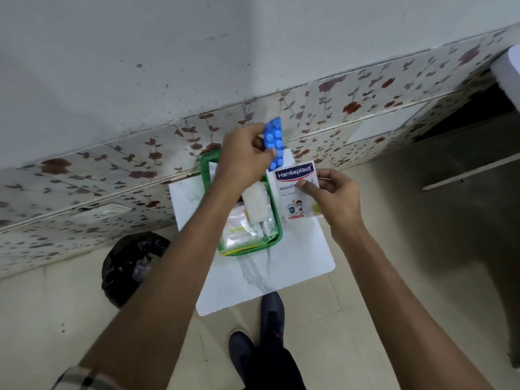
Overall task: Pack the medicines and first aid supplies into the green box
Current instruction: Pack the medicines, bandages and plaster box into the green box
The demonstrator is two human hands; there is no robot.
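Observation:
The green box (pixel 279 237) stands on a small white table (pixel 292 266) and holds several packets, among them a white gauze roll (pixel 254 205) and clear wrapped items (pixel 239 229). My left hand (pixel 242 156) hovers above the box's far end, gripping a blue blister strip of tablets (pixel 273 142) that stands tilted upright. My right hand (pixel 334 198) holds a white Hansaplast plaster packet (pixel 295 192) just right of the box, above the table.
A black bin bag (pixel 132 266) sits on the floor left of the table. A tiled floral wall (pixel 112 170) runs behind it. My dark shoes (pixel 264 333) stand at the table's near edge. A dark opening (pixel 484 108) lies at the far right.

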